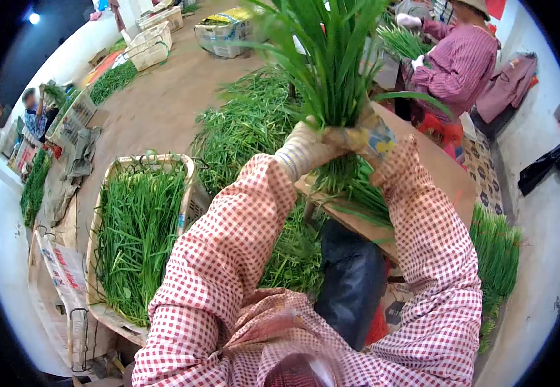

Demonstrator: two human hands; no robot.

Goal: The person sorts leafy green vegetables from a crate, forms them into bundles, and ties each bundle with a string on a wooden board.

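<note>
Both my gloved hands are raised in front of me, wrapped round a thick bunch of long green chives point(335, 71). My left hand point(315, 147), in a pale striped glove, closes on the lower part of the bunch from the left. From the right, my right hand point(369, 137), in a worn yellow and blue glove, grips it at the same height. The leaves fan upward, and the lower ends hang below my hands. Beneath them stands a brown board point(422, 171) with more loose green stalks point(364, 193) on it. My fingers are partly hidden.
At left, a crate point(190, 171) is packed with greens. A heap of loose leaves point(244, 119) covers the floor ahead. Another person point(457, 64) handles stalks at upper right; one more person point(38, 116) sits far left. Bundled greens point(496, 251) stand along the right wall.
</note>
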